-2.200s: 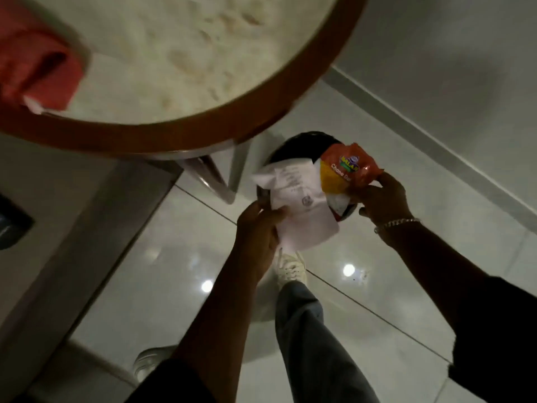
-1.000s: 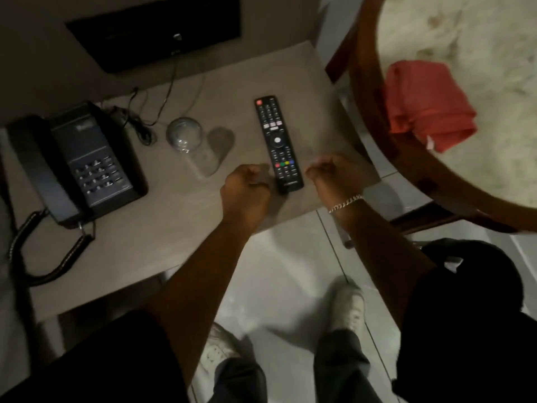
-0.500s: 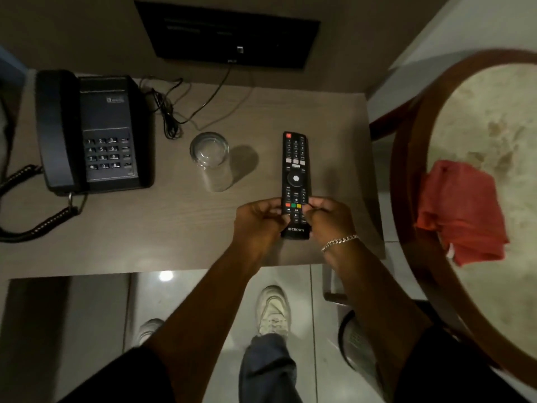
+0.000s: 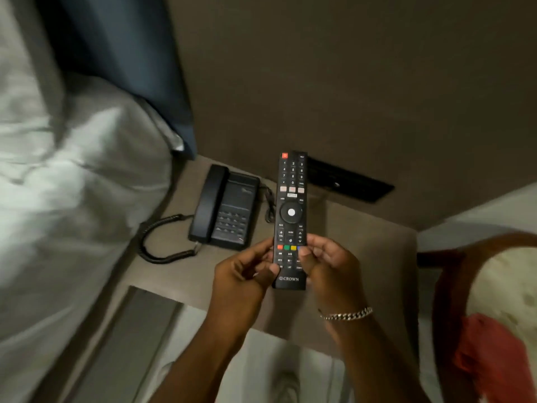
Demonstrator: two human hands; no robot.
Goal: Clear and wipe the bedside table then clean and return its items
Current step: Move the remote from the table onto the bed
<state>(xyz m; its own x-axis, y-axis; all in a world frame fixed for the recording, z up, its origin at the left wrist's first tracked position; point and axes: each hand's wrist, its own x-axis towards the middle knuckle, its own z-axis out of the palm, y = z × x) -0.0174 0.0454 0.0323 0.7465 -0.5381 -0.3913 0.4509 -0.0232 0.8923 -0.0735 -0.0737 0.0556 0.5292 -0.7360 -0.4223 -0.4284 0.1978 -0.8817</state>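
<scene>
I have the long black plastic remote control (image 4: 290, 219) lifted clear of the tan wood-grain bedside table (image 4: 374, 257), button face toward the camera, its printed brand end nearest me. My left hand (image 4: 247, 274) pinches its lower left edge with thumb over the face, and my right hand (image 4: 328, 266) grips the lower right edge the same way; both are closed on the remote, holding only its near third, so the far end stands free in the air.

I judge this to be the clearing step: the remote is coming off the table so the top can be wiped. The next move calls for setting it somewhere off the table, and the round brown-rimmed table with a pale stone top (image 4: 453, 286) at the right looks the likeliest spot. The crumpled red cloth (image 4: 494, 356) lies on that round table's near part, so I would want to put the remote down beside it, not on it.

The black corded desk telephone (image 4: 226, 207) sits at the far left of the bedside table, its coiled black cord (image 4: 154, 245) looping toward the white bedding (image 4: 72, 199) on the left. Phone and cord are what stand in the way of wiping, and the cord may limit how far the phone can be moved.
</scene>
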